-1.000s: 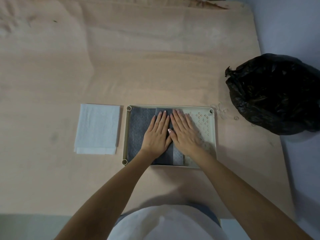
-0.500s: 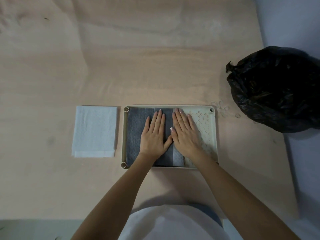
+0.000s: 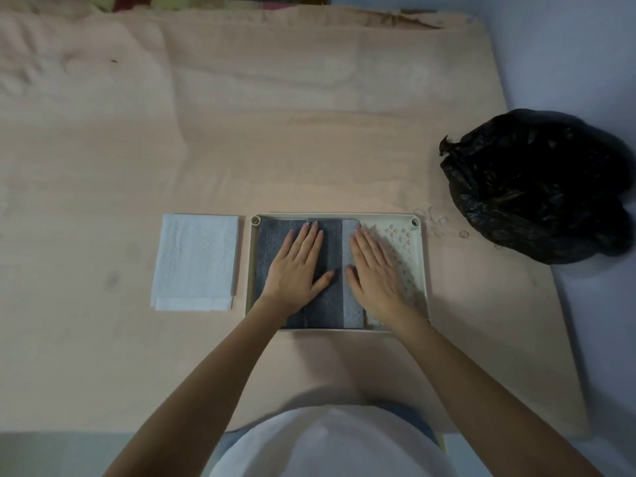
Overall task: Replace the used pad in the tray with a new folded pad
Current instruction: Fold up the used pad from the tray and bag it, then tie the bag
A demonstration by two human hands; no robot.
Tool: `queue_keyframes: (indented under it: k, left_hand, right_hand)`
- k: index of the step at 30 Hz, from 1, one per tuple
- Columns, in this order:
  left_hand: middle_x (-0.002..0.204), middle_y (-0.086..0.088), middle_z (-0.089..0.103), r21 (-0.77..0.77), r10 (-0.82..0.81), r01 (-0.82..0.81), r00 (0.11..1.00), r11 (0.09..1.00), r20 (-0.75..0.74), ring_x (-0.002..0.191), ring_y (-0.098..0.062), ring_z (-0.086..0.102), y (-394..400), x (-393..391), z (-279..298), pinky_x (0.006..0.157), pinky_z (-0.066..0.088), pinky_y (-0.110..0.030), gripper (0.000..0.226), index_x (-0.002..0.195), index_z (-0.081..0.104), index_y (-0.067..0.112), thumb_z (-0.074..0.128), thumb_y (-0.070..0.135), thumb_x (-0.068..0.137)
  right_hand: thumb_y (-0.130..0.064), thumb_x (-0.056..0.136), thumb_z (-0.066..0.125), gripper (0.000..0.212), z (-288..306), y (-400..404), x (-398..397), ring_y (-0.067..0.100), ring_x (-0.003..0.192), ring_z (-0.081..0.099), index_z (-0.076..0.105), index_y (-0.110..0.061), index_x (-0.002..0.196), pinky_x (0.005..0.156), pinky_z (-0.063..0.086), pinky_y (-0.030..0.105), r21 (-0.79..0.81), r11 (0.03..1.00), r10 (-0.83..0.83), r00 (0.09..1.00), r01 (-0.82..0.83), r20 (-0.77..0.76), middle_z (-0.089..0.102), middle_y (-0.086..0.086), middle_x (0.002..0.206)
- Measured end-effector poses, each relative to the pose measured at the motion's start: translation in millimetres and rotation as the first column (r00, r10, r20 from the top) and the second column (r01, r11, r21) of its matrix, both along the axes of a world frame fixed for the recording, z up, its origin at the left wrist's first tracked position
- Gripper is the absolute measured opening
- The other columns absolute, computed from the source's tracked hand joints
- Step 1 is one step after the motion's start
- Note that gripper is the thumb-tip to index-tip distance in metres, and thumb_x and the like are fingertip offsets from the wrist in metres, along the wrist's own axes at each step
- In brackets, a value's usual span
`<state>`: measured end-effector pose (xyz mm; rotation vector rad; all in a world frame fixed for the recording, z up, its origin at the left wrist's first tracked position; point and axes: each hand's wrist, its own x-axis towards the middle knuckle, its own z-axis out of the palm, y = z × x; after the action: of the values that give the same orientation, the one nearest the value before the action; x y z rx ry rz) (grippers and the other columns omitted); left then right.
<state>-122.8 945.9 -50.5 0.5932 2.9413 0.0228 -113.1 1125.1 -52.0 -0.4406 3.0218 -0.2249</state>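
Tray (image 3: 421,270): cream plastic, near edge of the table (image 3: 309,132), long axis running left to right; perforated floor bare at its right end.
Contents: grey pad (image 3: 330,290), folded in overlapping panels, filling the left and middle of the tray; folds run front to back.
Left hand (image 3: 296,266): flat, palm down on the left panels, fingers extended, nothing clasped.
Right hand (image 3: 375,270): flat, palm down across the pad's paler right panel and the bare perforated floor, fingers extended, nothing clasped.
Key relation: pad lies directly under both palms; its free right edge is at the right hand, the nearer one for lifting or spreading it.
White pad (image 3: 196,259): folded, flat on the table just left of the tray, apart from it; left hand nearer.
Black bag (image 3: 537,194): crumpled, right of the tray; contents not visible.
Judgement: which pad is the used one cannot be told.
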Motion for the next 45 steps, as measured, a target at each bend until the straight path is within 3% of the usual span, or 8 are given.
queue_keyframes:
  k: [4, 10, 17, 20, 24, 30, 41, 45]
  left_hand:
    - [0.158, -0.012, 0.005, -0.048, -0.122, 0.123, 0.992, 0.991, 0.027, 0.146, -0.023, 0.002, -1.2, -8.6, -2.1, 0.119, -0.002, -0.039, 0.077, 0.148, 0.005, 0.004, 0.014, 0.058, 0.094]
    - [0.158, -0.009, 0.003, -0.042, 0.010, -0.009, 1.000, 0.999, 0.026, 0.146, -0.021, 0.000, -7.8, -5.9, -7.0, 0.119, -0.006, -0.036, 0.074, 0.149, 0.005, 0.007, 0.018, 0.057, 0.096]
    - [0.158, -0.005, -0.005, -0.142, -0.015, 0.017, 1.000, 0.990, 0.013, 0.145, -0.020, -0.010, -13.0, -6.5, 2.2, 0.116, -0.014, -0.039, 0.064, 0.146, -0.010, 0.011, 0.001, 0.051, 0.097]
    - [0.157, -0.004, -0.006, -0.111, -0.154, 0.153, 0.988, 0.982, 0.005, 0.144, -0.022, -0.010, -17.5, 14.5, 8.9, 0.115, -0.014, -0.043, 0.060, 0.146, -0.009, 0.013, -0.009, 0.044, 0.095]
    - [0.157, -0.007, -0.006, -0.079, -0.206, 0.213, 0.975, 0.974, 0.087, 0.145, -0.021, -0.011, -4.7, 51.8, 6.1, 0.116, -0.013, -0.043, 0.065, 0.148, -0.006, 0.010, -0.004, 0.049, 0.096]
    - [0.158, -0.004, -0.010, -0.119, -0.205, 0.221, 0.970, 0.968, 0.134, 0.145, -0.017, -0.012, -10.8, 45.2, 1.1, 0.117, -0.012, -0.042, 0.068, 0.149, -0.010, 0.015, 0.007, 0.056, 0.096]
    - [0.158, -0.003, -0.012, -0.231, -0.285, 0.319, 0.943, 0.919, 0.170, 0.145, -0.019, -0.012, -27.3, 38.3, 12.5, 0.118, -0.010, -0.043, 0.072, 0.148, -0.013, 0.019, 0.012, 0.060, 0.095]
    - [0.157, -0.001, -0.010, -0.112, -0.368, 0.391, 0.913, 0.914, 0.178, 0.144, -0.016, -0.015, -28.2, 44.2, 21.1, 0.117, -0.014, -0.040, 0.068, 0.149, -0.009, 0.018, 0.005, 0.058, 0.095]
  right_hand:
    - [-0.035, 0.098, 0.028, 0.060, -3.9, -8.2, -3.7, 0.024, 0.145, 0.007, 0.010, -0.005, 0.146, 0.119, 0.005, 0.041, 0.159, 0.975, 0.143, 0.987, -0.153, 0.067, 0.012, 0.013, 0.157]
    - [-0.045, 0.096, 0.001, 0.063, -12.2, -2.1, -6.6, 0.022, 0.146, -0.009, -0.009, -0.007, 0.145, 0.119, -0.007, 0.042, 0.280, 0.949, 0.121, 0.988, -0.143, 0.097, -0.006, 0.010, 0.158]
    - [-0.050, 0.096, 0.001, 0.065, -6.7, 12.5, -5.1, 0.021, 0.144, -0.016, -0.015, -0.008, 0.144, 0.119, -0.010, 0.039, 0.257, 0.954, 0.121, 0.983, -0.153, 0.137, -0.019, 0.007, 0.153]
    - [-0.048, 0.096, -0.002, 0.064, 1.3, 28.1, 5.9, 0.022, 0.143, -0.017, -0.011, -0.009, 0.145, 0.116, -0.016, 0.037, 0.208, 0.949, 0.211, 0.967, -0.237, 0.141, -0.013, 0.008, 0.156]
    - [-0.048, 0.098, 0.004, 0.064, 2.6, 23.3, 29.8, 0.022, 0.145, -0.010, -0.003, -0.009, 0.148, 0.118, -0.009, 0.040, 0.184, 0.886, 0.399, 0.902, -0.426, 0.167, -0.008, 0.008, 0.157]
    - [-0.056, 0.096, 0.008, 0.067, -2.0, 23.8, 29.2, 0.015, 0.139, -0.028, -0.020, -0.017, 0.143, 0.115, -0.017, 0.041, 0.208, 0.888, 0.351, 0.896, -0.410, 0.271, -0.026, 0.000, 0.153]
    - [-0.060, 0.094, 0.016, 0.072, 13.7, 41.6, 18.5, 0.012, 0.139, -0.027, -0.018, -0.023, 0.146, 0.116, -0.016, 0.041, 0.236, 0.846, 0.375, 0.848, -0.478, 0.375, -0.025, -0.003, 0.154]
    - [-0.053, 0.097, 0.007, 0.057, 22.7, 49.5, 25.6, 0.009, 0.137, -0.032, -0.014, -0.029, 0.144, 0.111, -0.026, 0.029, 0.103, 0.854, 0.451, 0.826, -0.509, 0.339, -0.020, -0.006, 0.154]
